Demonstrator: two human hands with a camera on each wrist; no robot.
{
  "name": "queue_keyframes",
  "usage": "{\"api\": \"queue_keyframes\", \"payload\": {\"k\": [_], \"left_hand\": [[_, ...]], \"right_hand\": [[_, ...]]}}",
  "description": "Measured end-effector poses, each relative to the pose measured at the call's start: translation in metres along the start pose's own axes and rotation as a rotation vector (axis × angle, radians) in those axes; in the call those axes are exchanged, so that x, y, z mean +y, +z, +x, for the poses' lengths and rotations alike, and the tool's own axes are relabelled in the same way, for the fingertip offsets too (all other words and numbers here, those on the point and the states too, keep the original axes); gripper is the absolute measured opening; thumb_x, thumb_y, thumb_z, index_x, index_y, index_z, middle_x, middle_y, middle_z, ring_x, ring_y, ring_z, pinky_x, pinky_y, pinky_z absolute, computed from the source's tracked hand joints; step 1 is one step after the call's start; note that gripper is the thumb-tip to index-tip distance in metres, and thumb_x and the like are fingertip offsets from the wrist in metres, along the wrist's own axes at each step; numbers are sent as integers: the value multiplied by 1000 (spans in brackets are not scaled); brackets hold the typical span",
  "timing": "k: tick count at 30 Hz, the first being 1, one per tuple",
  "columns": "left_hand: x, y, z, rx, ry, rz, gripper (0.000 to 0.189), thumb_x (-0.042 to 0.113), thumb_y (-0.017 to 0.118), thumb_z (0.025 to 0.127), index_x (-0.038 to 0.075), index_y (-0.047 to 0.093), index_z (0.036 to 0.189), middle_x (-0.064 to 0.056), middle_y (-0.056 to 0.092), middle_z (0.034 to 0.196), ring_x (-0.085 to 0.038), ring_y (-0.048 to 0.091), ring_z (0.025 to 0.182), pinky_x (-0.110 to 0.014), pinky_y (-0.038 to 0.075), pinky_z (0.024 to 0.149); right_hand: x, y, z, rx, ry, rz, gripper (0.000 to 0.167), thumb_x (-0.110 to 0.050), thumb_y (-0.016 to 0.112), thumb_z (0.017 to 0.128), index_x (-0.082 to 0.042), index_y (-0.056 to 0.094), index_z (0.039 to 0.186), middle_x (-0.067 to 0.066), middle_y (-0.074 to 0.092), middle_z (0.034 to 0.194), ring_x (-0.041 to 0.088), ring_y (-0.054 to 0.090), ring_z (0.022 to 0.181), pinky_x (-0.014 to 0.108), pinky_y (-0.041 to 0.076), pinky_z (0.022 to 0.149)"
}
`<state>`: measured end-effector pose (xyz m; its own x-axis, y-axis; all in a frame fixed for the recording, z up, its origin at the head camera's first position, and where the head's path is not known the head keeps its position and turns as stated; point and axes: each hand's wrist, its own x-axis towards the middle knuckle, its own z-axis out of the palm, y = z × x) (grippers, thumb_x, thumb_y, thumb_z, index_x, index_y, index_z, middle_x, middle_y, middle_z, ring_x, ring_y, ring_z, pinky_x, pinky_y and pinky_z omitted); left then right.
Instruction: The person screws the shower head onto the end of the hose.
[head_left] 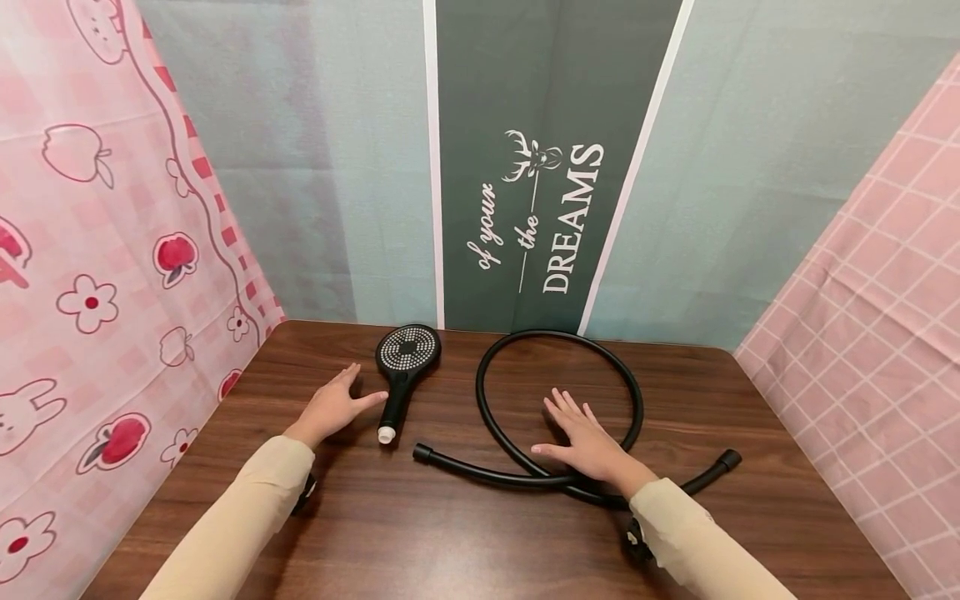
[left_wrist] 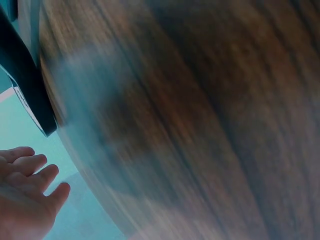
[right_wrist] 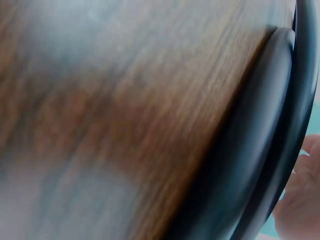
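A black shower head (head_left: 408,354) with a white threaded handle end lies face up on the wooden table, left of centre. My left hand (head_left: 335,408) is just left of its handle, fingers straight and holding nothing; the thumb reaches close to the handle, and I cannot tell if it touches. To the right lies a black shower hose (head_left: 482,383), looped once, its two ends crossing at the front. Over that crossing is my right hand (head_left: 585,442), fingers spread, gripping nothing. In the right wrist view the hose (right_wrist: 250,145) runs close past the camera, partly hiding the hand (right_wrist: 300,200).
The brown wooden table (head_left: 465,542) ends at a grey-green cloth backdrop (head_left: 375,167) with printed lettering. A pink patterned cloth (head_left: 90,250) hangs on the left, and a pink checked cloth (head_left: 885,292) on the right.
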<state>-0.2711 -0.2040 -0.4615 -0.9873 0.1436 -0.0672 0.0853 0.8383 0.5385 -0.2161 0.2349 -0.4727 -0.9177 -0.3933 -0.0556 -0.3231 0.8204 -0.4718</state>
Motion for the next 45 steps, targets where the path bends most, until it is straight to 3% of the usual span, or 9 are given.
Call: {"api": "queue_keyframes", "payload": {"k": [9, 15, 31, 40, 45], "left_hand": [[6, 0, -3, -51, -39, -79, 99, 63, 57, 92, -6, 21, 153, -31, 26, 157, -48, 32, 143, -59, 33, 115], [8, 2, -2, -49, -42, -86, 99, 63, 58, 92, -6, 24, 153, -32, 31, 155, -47, 37, 141, -58, 36, 113], [11, 6, 1, -50, -42, -113, 100, 66, 56, 90, -7, 26, 152, -33, 33, 153, -47, 36, 142, -59, 35, 114], [14, 6, -1, -81, -90, -144, 100, 67, 55, 91, -5, 25, 153, -32, 29, 156, -47, 32, 144, -60, 34, 115], [15, 6, -3, -83, -80, -140, 100, 67, 55, 91, -6, 26, 152, -33, 30, 155, -48, 32, 143, -60, 34, 115]], "right_hand": [[-1, 4, 1, -10, -24, 16, 94, -63, 60, 90, -7, 25, 156, 16, 12, 167, 36, 7, 155, 62, 5, 123], [-4, 4, 1, -21, -29, 12, 93, -62, 60, 90, -6, 25, 156, 15, 12, 167, 34, 8, 155, 61, 6, 124], [-11, 9, 3, -47, -41, 29, 94, -64, 60, 89, -6, 26, 156, 13, 13, 167, 31, 8, 156, 59, 6, 125], [-19, 11, 8, -56, -50, 21, 95, -64, 60, 89, -6, 25, 156, 13, 12, 167, 31, 8, 156, 58, 7, 125], [-25, 12, 8, -69, -53, 16, 95, -63, 61, 89, -6, 25, 156, 13, 12, 167, 31, 8, 156, 57, 8, 125]]}}
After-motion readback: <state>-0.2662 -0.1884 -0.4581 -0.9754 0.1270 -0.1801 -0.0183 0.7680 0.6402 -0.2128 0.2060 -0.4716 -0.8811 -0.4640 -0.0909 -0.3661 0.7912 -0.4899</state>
